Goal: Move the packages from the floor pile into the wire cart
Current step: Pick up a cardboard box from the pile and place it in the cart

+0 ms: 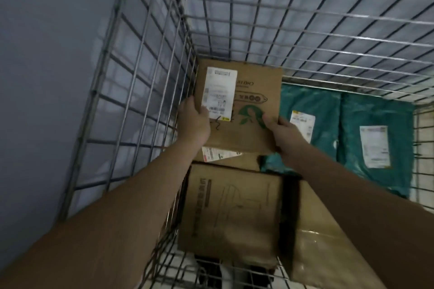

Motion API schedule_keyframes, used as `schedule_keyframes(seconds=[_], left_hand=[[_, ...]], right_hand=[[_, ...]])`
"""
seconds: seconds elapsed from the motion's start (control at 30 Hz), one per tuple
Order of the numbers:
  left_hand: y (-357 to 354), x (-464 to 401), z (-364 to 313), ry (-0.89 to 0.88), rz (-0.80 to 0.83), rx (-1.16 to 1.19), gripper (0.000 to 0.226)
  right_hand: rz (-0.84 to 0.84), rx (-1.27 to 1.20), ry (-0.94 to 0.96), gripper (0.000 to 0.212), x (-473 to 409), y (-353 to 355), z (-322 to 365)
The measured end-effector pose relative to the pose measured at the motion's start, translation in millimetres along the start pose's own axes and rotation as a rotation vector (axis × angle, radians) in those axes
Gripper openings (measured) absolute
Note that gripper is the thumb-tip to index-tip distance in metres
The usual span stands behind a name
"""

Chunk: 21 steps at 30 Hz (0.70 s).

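Note:
I look down into the wire cart (pixel 150 91). A brown cardboard box (pixel 251 91) with a white shipping label and a green leaf logo sits in the far left corner of the cart. My left hand (pixel 193 122) grips its left edge and my right hand (pixel 285 135) grips its near right corner. Below it lies another box (pixel 225 153) with a label, mostly hidden. A larger brown box (pixel 232 213) with a line drawing lies nearer to me, between my forearms.
Two teal plastic mailers (pixel 312 105) (pixel 373 145) with white labels lie on the right of the cart floor. A big brown carton (pixel 328 241) with black tape fills the near right. A grey wall (pixel 47 77) stands left of the cart.

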<state>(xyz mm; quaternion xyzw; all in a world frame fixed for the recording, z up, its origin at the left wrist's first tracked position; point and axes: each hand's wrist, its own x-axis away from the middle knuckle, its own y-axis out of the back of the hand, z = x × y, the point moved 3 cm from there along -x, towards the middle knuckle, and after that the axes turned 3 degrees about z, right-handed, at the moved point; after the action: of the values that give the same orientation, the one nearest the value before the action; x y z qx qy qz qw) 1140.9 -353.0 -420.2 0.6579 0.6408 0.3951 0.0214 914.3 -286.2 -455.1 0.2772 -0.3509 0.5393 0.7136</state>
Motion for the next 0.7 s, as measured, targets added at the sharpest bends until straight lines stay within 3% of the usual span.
schedule_keyframes(seconds=[0.13,0.3,0.4,0.57,0.7], left_hand=[[-20.6,-7.1,0.4,-0.028,-0.033,-0.161,0.05],[-30.3,-19.9,-2.2,-0.151,-0.059,-0.231,0.059],[-34.6,-18.2,-0.9,-0.184,-0.064,-0.375,0.063],[-23.0,3.1,-19.8,-0.187,0.058,-0.61,0.075],[16.6,48.0,-78.1,-0.335,0.163,-0.685,0.069]], right_hand=[[-0.067,-0.047,-0.035,0.045,-15.8,-1.3,-11.6],[-0.138,0.022,0.023,0.054,-29.2,-12.9,-1.9],[-0.18,0.168,0.082,0.067,-26.6,-12.9,1.7],[-0.176,0.413,0.112,0.083,-0.4,-2.5,23.4],[-0.178,0.692,0.273,0.072,70.1,27.2,77.9]])
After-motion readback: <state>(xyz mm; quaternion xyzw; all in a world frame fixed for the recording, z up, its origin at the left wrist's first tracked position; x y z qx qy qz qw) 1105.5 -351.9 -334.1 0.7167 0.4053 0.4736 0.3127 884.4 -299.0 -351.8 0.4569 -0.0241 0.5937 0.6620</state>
